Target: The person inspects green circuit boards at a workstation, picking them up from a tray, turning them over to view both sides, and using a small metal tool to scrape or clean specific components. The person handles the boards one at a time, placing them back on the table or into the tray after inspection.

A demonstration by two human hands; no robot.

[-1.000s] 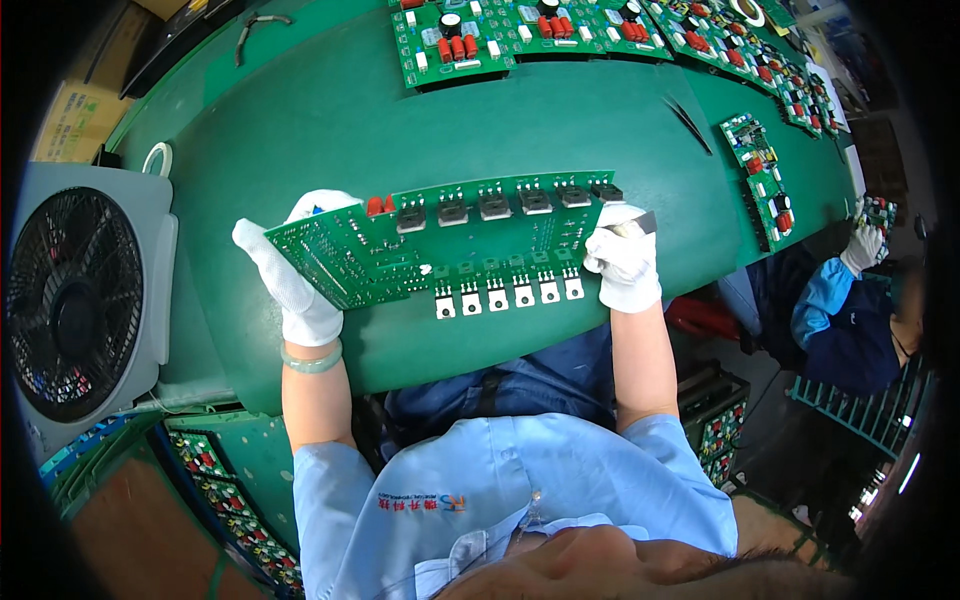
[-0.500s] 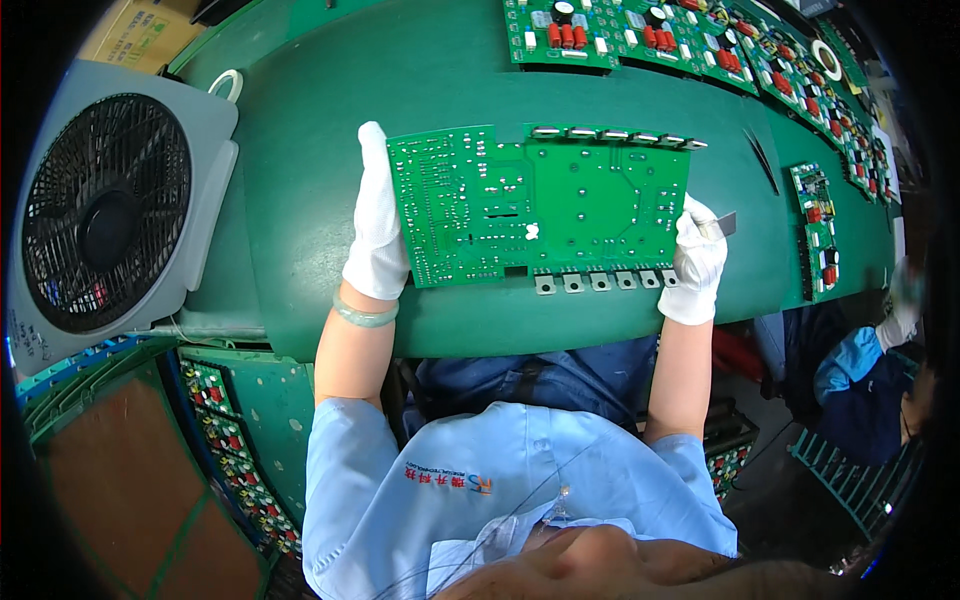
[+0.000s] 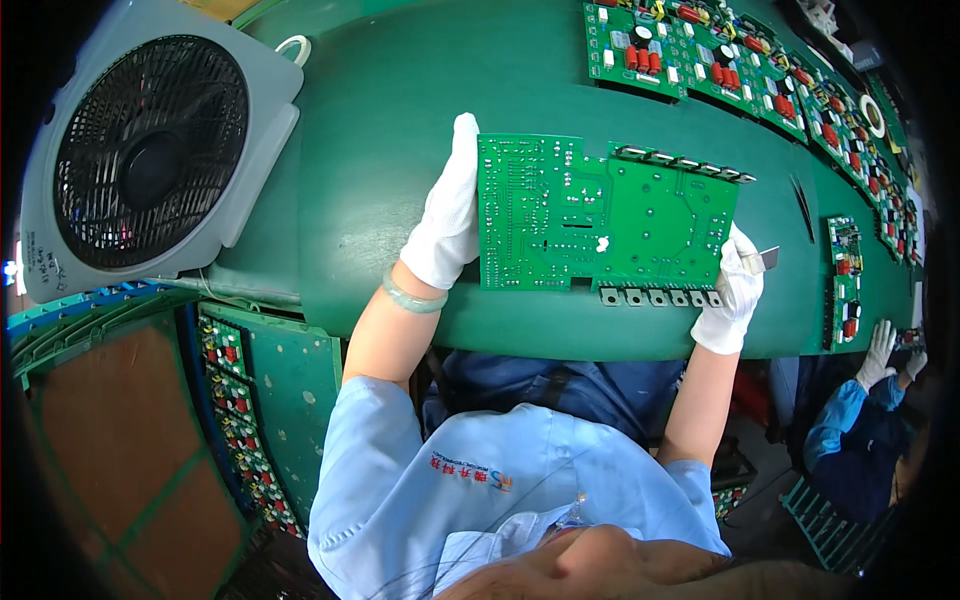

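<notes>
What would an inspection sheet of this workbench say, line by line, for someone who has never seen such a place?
Surface: curved green bench top, bare in the middle.
Job's things: large green circuit board, solder side up, a row of metal tabs along its near edge.
Clutter: row of populated green boards with red parts along the far edge; one narrow board at right; black tweezers.
Grippers: left hand and right hand, both in white gloves, grip the board's two ends.
Cables: white loop behind the fan.
Surroundings: grey box fan at left; a co-worker's gloved hand at right.
</notes>
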